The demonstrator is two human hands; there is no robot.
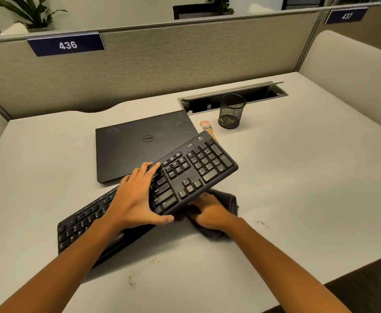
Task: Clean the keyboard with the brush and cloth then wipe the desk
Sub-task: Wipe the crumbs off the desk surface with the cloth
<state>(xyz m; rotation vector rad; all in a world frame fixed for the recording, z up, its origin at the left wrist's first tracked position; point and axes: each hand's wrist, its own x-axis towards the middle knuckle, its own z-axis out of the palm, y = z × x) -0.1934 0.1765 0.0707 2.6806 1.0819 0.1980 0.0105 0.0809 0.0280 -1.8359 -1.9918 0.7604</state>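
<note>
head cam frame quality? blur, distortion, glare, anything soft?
Head view: wide-angle bowing curves the partition top and the desk edges. The right hand and cloth are motion-smeared. The keyboard keys and laptop logo read sharp. Light is soft and even, with a diffuse shadow under the tilted keyboard and no hard glare.
</note>
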